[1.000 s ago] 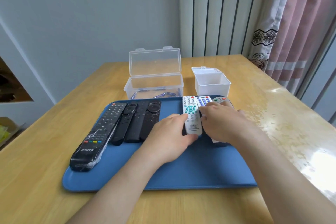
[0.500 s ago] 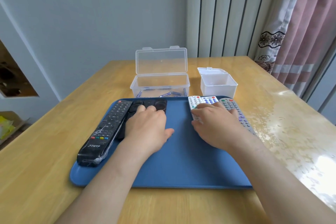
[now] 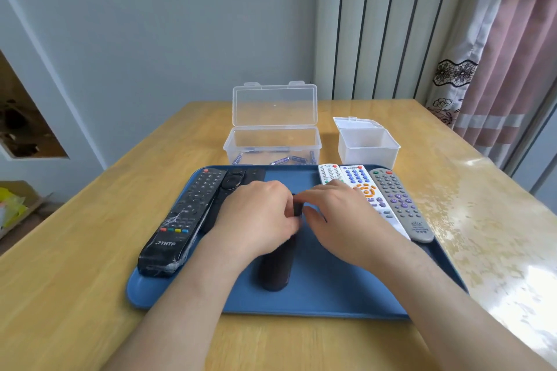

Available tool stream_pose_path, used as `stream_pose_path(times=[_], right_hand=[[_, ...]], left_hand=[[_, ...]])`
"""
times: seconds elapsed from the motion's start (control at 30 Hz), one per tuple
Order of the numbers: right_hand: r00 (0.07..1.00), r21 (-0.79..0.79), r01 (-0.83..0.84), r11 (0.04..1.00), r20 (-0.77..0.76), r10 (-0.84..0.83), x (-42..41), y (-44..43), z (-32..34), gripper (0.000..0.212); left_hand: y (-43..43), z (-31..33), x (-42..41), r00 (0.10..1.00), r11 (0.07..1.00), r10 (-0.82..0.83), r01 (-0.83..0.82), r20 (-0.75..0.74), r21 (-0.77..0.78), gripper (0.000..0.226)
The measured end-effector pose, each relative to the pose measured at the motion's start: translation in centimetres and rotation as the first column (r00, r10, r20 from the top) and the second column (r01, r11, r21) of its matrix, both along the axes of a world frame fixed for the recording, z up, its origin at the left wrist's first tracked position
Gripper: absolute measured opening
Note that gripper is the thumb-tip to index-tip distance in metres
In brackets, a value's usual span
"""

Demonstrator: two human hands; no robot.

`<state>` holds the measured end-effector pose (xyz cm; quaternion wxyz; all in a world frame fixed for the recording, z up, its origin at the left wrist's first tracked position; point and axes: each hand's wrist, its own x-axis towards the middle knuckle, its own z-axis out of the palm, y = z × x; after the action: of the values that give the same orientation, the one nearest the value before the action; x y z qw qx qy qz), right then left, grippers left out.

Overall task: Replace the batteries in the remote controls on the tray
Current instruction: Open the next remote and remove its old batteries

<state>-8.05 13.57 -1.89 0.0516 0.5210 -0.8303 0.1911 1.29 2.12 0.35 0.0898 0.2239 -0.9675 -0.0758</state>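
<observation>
This looks like a room in a home. A wooden table [image 3: 90, 250] stands by a plain wall [image 3: 180, 39]. A pink curtain [image 3: 512, 69] with a flower edge hangs on the right. TV remotes [image 3: 398, 202] lie on a blue tray [image 3: 331, 295], and a cardboard box [image 3: 27, 199] sits on the floor.

Wooden table [image 3: 90, 265], grey wall [image 3: 180, 24], pink curtain [image 3: 512, 69]

Seven remotes [image 3: 180, 220], two boxes [image 3: 272, 141], one tray [image 3: 331, 295], perhaps five batteries [image 3: 280, 160].
</observation>
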Motion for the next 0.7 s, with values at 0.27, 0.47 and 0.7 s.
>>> stream_pose_path(times=[0.27,0.47,0.7], right_hand=[[0.998,-0.039,0.019,0.999,0.061,-0.017,-0.1,-0.4,-0.2,0.03],[0.846,-0.238,0.122,0.964,0.532,0.024,0.9,-0.3,1.1,0.024],[0.001,-0.346,0.311,0.885,0.932,0.363,2.1,-0.6,1.5,0.026]], left_hand=[[0.8,-0.9,-0.5,0.999,0.997,-0.038,0.037,0.018,0.06,0.034],[0.0,-0.5,-0.8,0.958,0.945,0.121,-0.031,-0.261,0.326,0.059],[0.7,-0.6,-1.0,0.869,0.778,0.079,0.253,-0.489,0.575,0.076]])
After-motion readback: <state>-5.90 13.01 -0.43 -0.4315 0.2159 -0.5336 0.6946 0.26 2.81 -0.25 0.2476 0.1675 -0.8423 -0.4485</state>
